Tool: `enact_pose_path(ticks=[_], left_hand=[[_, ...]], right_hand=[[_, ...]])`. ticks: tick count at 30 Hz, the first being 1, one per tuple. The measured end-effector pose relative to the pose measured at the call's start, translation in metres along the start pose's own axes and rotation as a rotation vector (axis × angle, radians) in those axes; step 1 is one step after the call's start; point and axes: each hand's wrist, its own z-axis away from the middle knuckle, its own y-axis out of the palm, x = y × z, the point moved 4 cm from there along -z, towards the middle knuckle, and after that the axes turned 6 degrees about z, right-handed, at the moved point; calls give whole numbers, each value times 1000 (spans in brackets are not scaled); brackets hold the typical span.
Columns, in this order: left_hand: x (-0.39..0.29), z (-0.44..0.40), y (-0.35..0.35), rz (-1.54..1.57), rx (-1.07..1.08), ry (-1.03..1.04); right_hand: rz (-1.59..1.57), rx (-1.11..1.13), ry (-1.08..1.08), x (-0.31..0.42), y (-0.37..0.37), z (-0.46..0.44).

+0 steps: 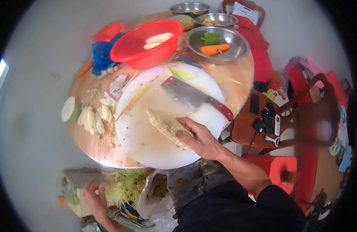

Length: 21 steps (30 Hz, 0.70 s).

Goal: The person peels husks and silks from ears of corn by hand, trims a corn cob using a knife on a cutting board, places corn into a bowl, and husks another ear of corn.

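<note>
My right hand [197, 138] is closed around the lower end of a pale corn cob [163, 127], held over the round white cutting board [128, 135]. Behind the cob on the board lies a cleaver [186, 92], its red handle toward the right edge. A green husk piece [182, 72] and a yellowish leaf [136, 98] rest on the board as well. My left hand [95, 197] hangs below the table's front edge, fingers apart and holding nothing, beside a heap of husks [126, 185] and a white bag [149, 197].
A red basket [128, 52] with cobs stands behind the board. Right of it, a metal bowl [240, 52] holds a carrot and green pepper. Several small cobs [92, 120] and a cut green vegetable [70, 110] lie at left. A wooden chair [240, 131] holding small items is at right.
</note>
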Motion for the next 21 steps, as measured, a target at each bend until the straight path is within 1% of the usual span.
enact_pose_path(ticks=[1,4,6,7,8,9,10,11,12,13,15,16,17,19,20,21], left_hand=[[2,5,3,-4,-8,-19],[-74,-12,11,138,-349,84],[-129,-20,41,912,-184,-51],[-154,-27,57,1289,-19,-56],[-179,-34,69,1666,158,-51],[-200,-40,76,1712,215,-93],[-217,-45,81,1759,275,-132],[-224,-51,88,1771,257,-136],[-230,-56,101,1849,282,-91],[-233,-61,110,1925,311,-41],[-234,-65,119,1981,334,-59],[-236,-66,123,2029,364,-80],[-236,-67,124,2037,359,-83],[-237,-67,131,2158,512,-185],[-236,-67,134,2166,501,-188],[-236,-67,139,2085,494,-178]], right_hand=[[-4,19,-8,2,6,-1],[-34,15,3,10,16,0],[76,-94,-28,16,22,0],[76,-73,-38,18,26,0],[155,-94,-45,22,26,1],[237,-116,-53,26,26,3],[245,-97,-62,30,27,4],[340,-122,-86,35,26,5],[432,-149,-109,39,25,5],[439,-140,-115,38,25,4],[255,-219,-129,31,16,4],[264,-214,-129,27,11,4],[141,-194,-81,21,6,4],[-86,-194,33,15,-2,3],[-81,-184,32,10,-9,2],[-106,-202,114,-2,-19,1]])
